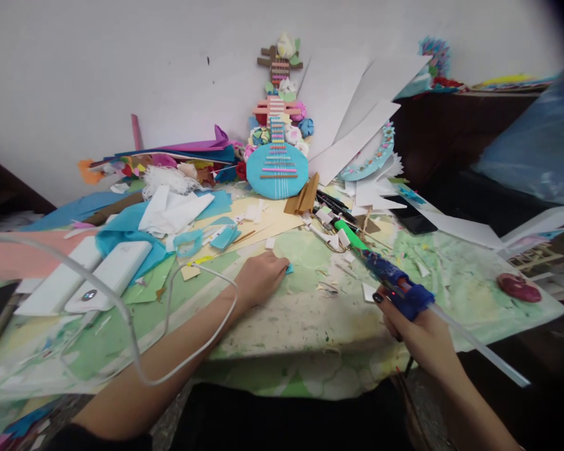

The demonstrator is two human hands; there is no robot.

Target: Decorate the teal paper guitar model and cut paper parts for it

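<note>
My left hand rests on the table with its fingers closed together. A small blue piece of paper pokes out at its fingertips; the rest of it is hidden. My right hand is wrapped round a blue glue gun, whose front points up and left over the table. A clear glue stick sticks out of the gun's back end. Ahead of both hands, a blue paper lute with coloured strips and paper flowers leans upright against the wall.
A white power bank with a white cable lies left, the cable looping over my left forearm. Pens, paper scraps and a black phone lie beyond the glue gun. A dark red object sits near the right edge.
</note>
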